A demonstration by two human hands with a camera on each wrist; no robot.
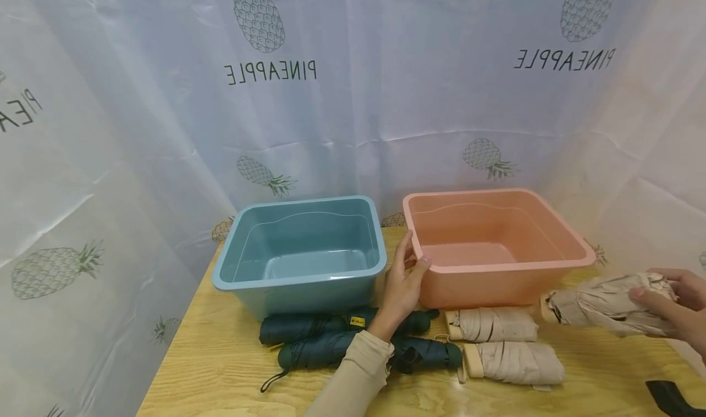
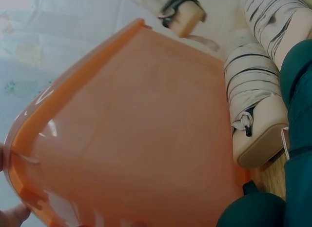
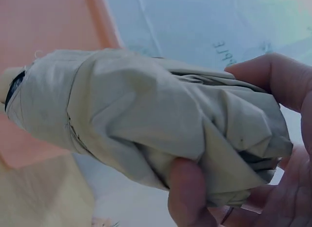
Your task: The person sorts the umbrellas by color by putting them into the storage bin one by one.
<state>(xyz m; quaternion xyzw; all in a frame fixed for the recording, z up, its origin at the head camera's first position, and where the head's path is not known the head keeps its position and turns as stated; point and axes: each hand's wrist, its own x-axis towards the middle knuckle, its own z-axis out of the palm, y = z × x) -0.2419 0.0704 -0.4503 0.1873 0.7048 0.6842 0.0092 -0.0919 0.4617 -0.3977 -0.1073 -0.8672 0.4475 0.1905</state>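
A folded beige umbrella (image 1: 612,303) is held above the table's right side by my right hand (image 1: 681,300). In the right wrist view, thumb and fingers grip the loose cloth end of that umbrella (image 3: 131,110), its handle pointing left. My left hand (image 1: 404,282) grips the left rim of the pink basin (image 1: 502,285), thumb over the front corner. Two more folded beige umbrellas, one behind (image 1: 493,325) and one in front (image 1: 518,363), lie before this basin. Left of them lie two dark green umbrellas, a rear one (image 1: 303,328) and a front one (image 1: 314,352), partly hidden by my left forearm.
A blue basin (image 1: 303,294) stands left of the pink one, with a narrow gap between them. Both basins show bare insides. A black object (image 1: 670,397) lies at the table's lower right. Behind the wooden table (image 1: 193,368) hangs a pineapple-print curtain (image 1: 364,98).
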